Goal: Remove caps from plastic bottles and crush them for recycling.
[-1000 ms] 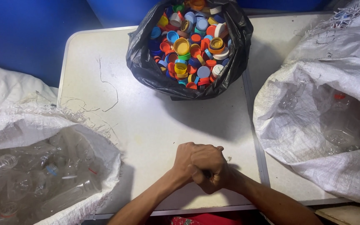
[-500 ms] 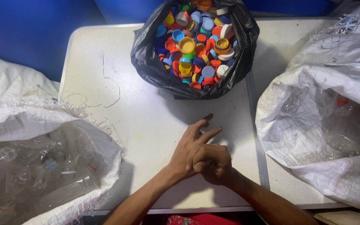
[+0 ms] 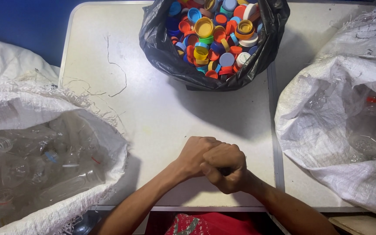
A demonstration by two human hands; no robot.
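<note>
Both hands are clenched together at bottom centre, right hand point(image 3: 225, 167) wrapped over left hand point(image 3: 195, 154), holding nothing I can see; the black bag of caps point(image 3: 214, 39) sits straight up-frame, well apart

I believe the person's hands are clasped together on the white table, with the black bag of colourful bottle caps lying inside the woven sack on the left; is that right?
Not quite. In the head view the black bag of bottle caps stands on the white table itself, apart from the left sack, which holds clear plastic bottles. The left hand and right hand are indeed clasped on the table.

Black bag point(image 3: 162, 52) — multicoloured caps point(image 3: 214, 37) — white table point(image 3: 153, 113).
</note>
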